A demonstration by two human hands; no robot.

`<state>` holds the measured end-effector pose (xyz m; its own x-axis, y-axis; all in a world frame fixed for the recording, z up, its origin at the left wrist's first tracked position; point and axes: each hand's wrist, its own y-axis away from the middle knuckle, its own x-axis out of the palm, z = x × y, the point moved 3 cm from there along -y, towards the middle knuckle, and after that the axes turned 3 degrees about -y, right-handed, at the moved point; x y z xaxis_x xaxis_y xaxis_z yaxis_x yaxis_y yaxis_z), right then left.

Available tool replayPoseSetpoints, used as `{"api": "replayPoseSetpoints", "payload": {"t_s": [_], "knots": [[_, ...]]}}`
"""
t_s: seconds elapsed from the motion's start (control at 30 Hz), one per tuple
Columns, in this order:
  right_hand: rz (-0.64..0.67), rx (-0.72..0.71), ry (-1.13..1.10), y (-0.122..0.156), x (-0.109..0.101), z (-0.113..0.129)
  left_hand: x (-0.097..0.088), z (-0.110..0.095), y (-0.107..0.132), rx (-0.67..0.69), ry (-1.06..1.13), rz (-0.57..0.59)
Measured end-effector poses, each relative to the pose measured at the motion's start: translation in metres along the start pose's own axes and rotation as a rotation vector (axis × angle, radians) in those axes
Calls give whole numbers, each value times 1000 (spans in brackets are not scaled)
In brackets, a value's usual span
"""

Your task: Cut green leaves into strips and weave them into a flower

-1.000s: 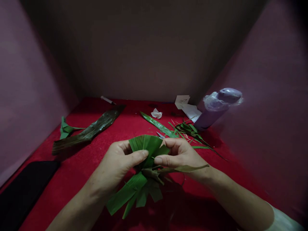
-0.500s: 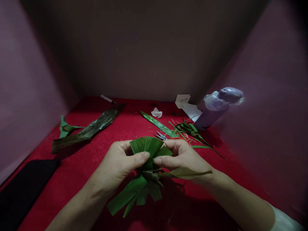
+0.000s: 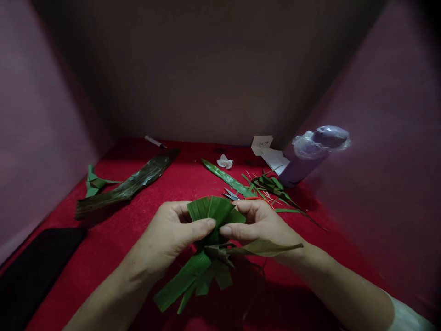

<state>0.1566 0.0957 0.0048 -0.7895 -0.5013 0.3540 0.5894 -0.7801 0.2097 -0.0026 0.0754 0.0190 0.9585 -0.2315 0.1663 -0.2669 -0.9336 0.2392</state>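
Between my two hands is a folded green leaf bundle, its upper part fanned out in pleats. Cut leaf strips hang from its lower end, and a dull, dry-looking leaf tip sticks out to the right from its tied-looking middle. My left hand pinches the left side, thumb in front and fingers behind. On the right side my right hand grips it the same way, with both thumbs close together at the centre. Just beyond my right hand lie scissors with orange handles, partly hidden by it.
A red cloth covers the table. Long dark leaf, small folded leaf and black flat object lie left. Beyond are a syringe, crumpled tissue, green leaf, leaf scraps, papers and purple bottle.
Hardly anything differs. My left thumb has shifted very slightly to the right on the pleated leaf, and both hands keep their hold.
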Motion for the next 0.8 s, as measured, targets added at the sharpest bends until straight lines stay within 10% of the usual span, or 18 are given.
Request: {"api": "replayPoseSetpoints", "payload": {"t_s": [0.8], "knots": [[61,-9,40,1,0,4,3,0,2,-53,22,39]]}}
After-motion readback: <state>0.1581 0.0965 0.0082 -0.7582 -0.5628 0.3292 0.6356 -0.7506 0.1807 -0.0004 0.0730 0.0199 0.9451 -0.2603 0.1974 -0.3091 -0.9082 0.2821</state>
